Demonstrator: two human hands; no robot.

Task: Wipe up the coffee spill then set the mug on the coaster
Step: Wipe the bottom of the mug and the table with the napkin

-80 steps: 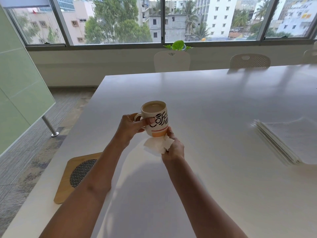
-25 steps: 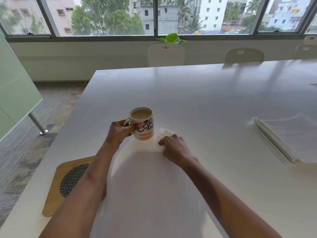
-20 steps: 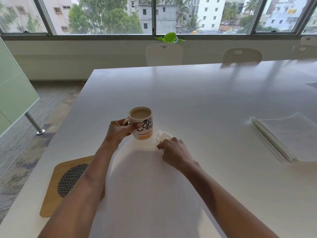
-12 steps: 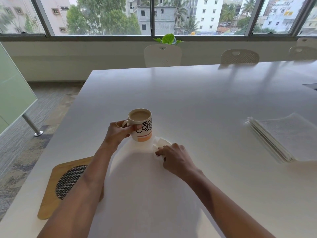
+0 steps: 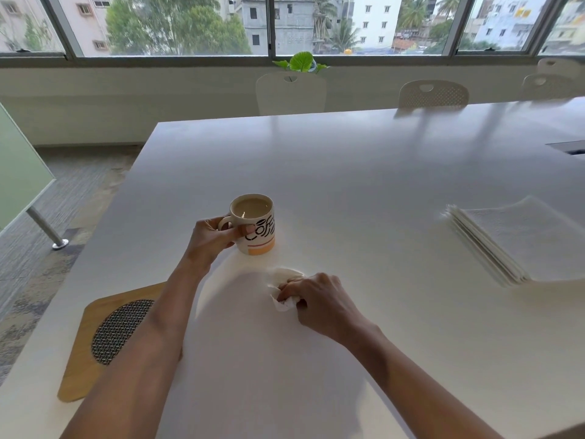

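One mug (image 5: 255, 224) stands upright on the white table (image 5: 364, 185), filled with pale coffee and printed with black lettering above an orange band; the left hand (image 5: 211, 239) grasps it by the handle, thumb pressed across the side; the right hand (image 5: 316, 301) is clenched around one crumpled white tissue (image 5: 283, 289), pressing it to the tabletop just in front of the mug and slightly right, apart from it; one wooden coaster (image 5: 104, 340) with a round woven insert lies at the table's near left corner, partly hidden under the left forearm, well apart from the mug; one stack of white napkins (image 5: 519, 242) sits at the right side of the table; three pale chairs, the nearest chair (image 5: 290, 93), line the far edge; one green plant (image 5: 300, 62) shows at the window sill behind them; whether any spill is on the surface I cannot tell.
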